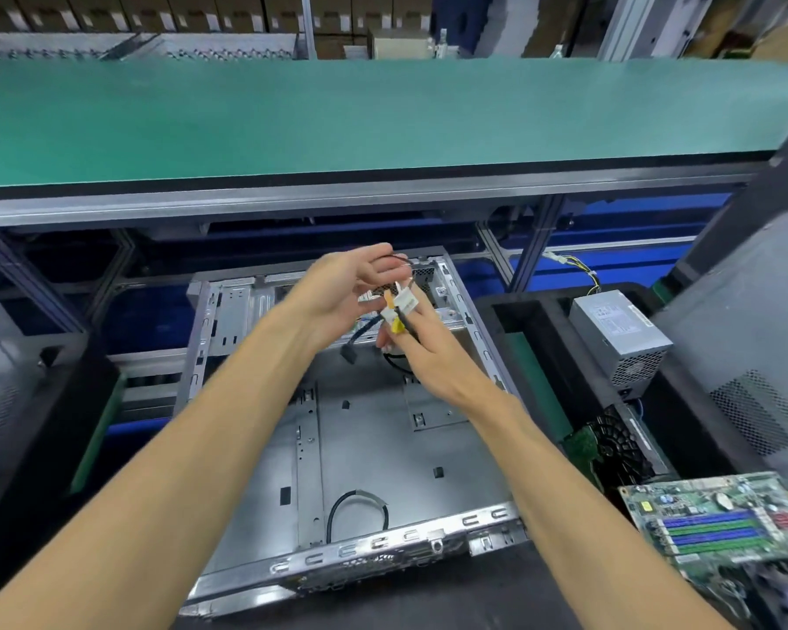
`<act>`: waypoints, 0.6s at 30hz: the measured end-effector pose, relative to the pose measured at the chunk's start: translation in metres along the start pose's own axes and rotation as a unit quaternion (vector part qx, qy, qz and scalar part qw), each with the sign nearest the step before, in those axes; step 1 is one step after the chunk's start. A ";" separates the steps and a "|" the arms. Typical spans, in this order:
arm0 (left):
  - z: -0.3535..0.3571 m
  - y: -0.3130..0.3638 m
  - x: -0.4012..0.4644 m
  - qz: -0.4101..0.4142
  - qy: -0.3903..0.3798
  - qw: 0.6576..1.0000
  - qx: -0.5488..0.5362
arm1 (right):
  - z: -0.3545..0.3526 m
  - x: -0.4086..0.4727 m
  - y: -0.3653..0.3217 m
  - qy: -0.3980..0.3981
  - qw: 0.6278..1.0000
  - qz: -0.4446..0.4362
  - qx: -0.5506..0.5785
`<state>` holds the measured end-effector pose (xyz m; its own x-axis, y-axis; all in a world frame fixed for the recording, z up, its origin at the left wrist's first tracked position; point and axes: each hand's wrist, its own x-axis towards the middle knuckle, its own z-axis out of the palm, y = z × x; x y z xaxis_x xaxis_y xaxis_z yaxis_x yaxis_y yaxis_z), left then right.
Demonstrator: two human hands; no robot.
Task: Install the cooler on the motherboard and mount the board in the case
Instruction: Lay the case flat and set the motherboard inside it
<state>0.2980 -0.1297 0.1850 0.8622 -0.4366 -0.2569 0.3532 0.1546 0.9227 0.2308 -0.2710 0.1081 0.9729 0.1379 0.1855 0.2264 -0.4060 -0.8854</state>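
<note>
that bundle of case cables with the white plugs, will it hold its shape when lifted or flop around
Probably floppy: the cable bundle droops in loops below both hands, left hand and right hand. Likely light, since fingers alone hold it. The dangling black connector may swing and snag on the case.

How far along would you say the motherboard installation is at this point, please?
Early. Done: the case lies open, its floor bare. In hand: both hands, left hand and right hand, hold a bundle of cable connectors above it. Left: the motherboard sits outside at right, no cooler visibly fitted, board unmounted.
</note>
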 end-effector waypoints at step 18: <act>0.052 0.009 -0.005 0.115 0.068 0.854 0.503 | 0.012 -0.002 -0.010 -0.021 0.994 -0.009 -0.106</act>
<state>0.2781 -0.1726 0.2097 0.9253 -0.3793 -0.0029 -0.2631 -0.6474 0.7153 0.2257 -0.2567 0.1117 0.9671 0.1819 0.1780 0.2518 -0.5832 -0.7723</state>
